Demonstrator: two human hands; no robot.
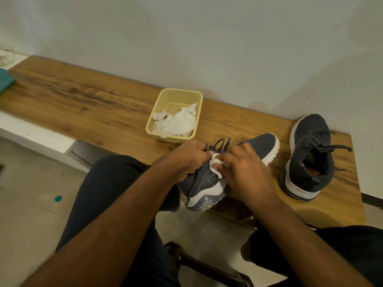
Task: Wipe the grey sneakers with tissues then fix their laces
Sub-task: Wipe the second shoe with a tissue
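Observation:
One grey sneaker (261, 146) with a white sole lies tipped on its side at the near edge of the wooden bench (83, 100), its heel hanging over the edge. My left hand (187, 160) grips it around the laces and collar. My right hand (246, 172) presses a white tissue (215, 165) against the sneaker's side near the heel. The second grey sneaker (308, 158) stands upright to the right on the bench, its laces loose and spread.
A pale yellow plastic basket (178, 96) holding crumpled white tissues (178, 122) sits on the bench just behind the held sneaker. A white wall runs behind the bench. My knees are below the bench edge, and a dark stool frame (186, 259) shows between them.

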